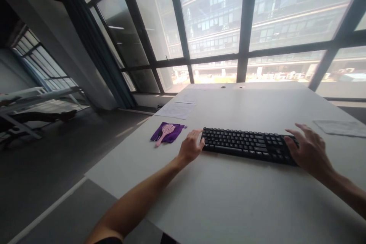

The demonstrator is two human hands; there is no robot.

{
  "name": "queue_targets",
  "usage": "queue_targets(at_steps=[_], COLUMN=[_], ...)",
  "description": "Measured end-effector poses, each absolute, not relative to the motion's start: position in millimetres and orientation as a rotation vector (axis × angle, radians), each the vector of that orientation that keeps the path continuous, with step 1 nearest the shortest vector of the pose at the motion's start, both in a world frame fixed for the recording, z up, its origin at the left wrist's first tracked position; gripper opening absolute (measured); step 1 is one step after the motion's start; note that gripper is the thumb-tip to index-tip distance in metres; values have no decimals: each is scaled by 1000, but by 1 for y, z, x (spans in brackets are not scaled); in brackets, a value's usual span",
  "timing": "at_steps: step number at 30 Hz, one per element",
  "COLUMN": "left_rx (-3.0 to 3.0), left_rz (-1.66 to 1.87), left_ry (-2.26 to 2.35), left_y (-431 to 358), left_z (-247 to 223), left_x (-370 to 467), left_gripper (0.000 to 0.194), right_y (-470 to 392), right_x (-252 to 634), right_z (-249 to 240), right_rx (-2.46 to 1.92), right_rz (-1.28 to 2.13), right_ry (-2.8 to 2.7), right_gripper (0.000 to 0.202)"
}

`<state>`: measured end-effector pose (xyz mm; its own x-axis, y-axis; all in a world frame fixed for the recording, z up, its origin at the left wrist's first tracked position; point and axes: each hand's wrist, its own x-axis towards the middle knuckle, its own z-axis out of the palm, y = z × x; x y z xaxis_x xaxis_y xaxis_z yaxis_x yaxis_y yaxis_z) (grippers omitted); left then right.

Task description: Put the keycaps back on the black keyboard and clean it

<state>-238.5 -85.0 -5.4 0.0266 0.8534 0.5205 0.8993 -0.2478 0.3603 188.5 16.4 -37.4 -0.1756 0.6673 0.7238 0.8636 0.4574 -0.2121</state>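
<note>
A long black keyboard (246, 144) lies on the white table, its keys facing up. At its left end is my left hand (191, 145), the fingers near the top corner and the thumb by the lower side, holding that end. My right hand (310, 150) is over the keyboard's right end with its fingers spread and nothing gripped, hiding part of that end. To the left of my left hand, a pink hairbrush (166, 130) rests on a purple pouch (175, 133).
Paper sheets (176, 110) lie on the table (228, 202) beyond the pouch. A grey cloth (340, 127) is at the right. The table's left edge runs diagonally past my left forearm. Large windows stand behind, and a person's legs (42, 116) show at the far left.
</note>
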Motion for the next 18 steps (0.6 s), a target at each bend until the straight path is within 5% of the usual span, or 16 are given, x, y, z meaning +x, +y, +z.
queue_targets(at_steps=[9, 18], left_rx=[-1469, -1353], left_rz=[-681, -441], left_ry=[-2567, -2800], left_y=[-89, -103], left_z=[56, 36], left_x=[-363, -407], left_gripper=[28, 33], right_y=[-2, -13], right_x=[150, 61], right_z=[-31, -14], right_rx=[-851, -546], right_rz=[-205, -91], right_ry=[-2083, -2198], right_gripper=[26, 24])
